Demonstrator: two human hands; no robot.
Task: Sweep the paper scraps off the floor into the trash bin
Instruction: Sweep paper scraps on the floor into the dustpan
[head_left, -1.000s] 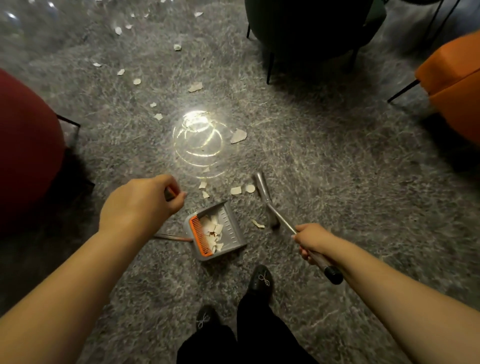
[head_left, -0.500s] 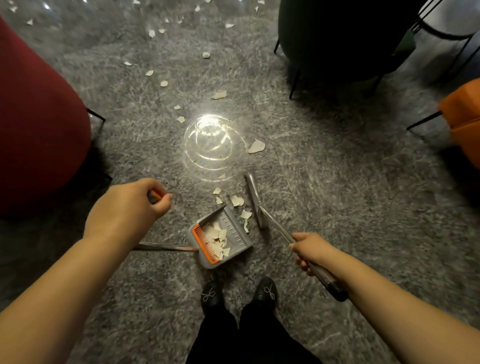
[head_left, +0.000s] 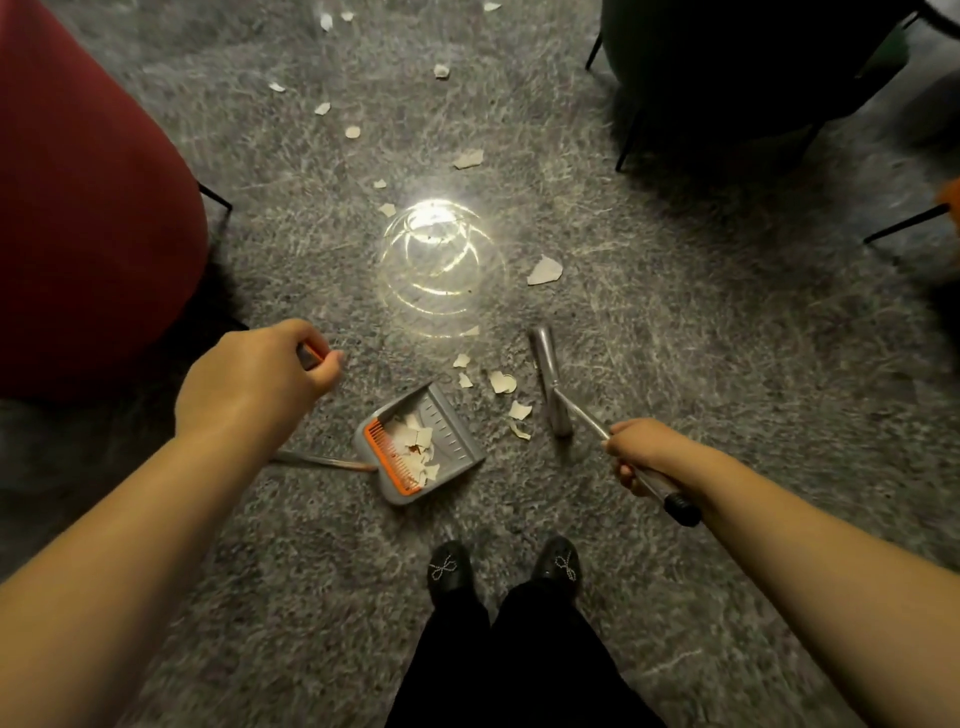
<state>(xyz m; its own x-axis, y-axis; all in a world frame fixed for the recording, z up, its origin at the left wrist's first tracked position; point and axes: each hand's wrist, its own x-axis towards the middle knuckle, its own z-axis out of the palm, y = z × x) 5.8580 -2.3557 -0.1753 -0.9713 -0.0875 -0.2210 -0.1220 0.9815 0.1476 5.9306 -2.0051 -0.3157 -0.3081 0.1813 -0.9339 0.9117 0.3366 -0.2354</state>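
Observation:
A grey dustpan (head_left: 457, 444) with an orange comb edge rests on the grey floor and holds several paper scraps. My left hand (head_left: 254, 384) grips the top of its long handle. My right hand (head_left: 647, 454) grips the metal broom handle (head_left: 587, 423), just above its black end grip. The grey broom head (head_left: 548, 384) lies on the floor right of the pan. Several scraps (head_left: 501, 383) lie between pan mouth and broom head. A larger scrap (head_left: 544, 271) lies further out, and more scraps (head_left: 353, 131) trail away toward the far left.
A red chair (head_left: 88, 208) stands close on the left. A dark chair (head_left: 727, 67) on thin black legs stands far right, and an orange seat edge (head_left: 953, 200) shows at the right border. A lamp's bright reflection (head_left: 436, 260) glares on the floor ahead. My black shoes (head_left: 449, 569) stand below the pan.
The view has shifted, so the red chair looms larger and the orange seat slid out right. The broom head has stayed to the right of the pan, with scraps still between them.

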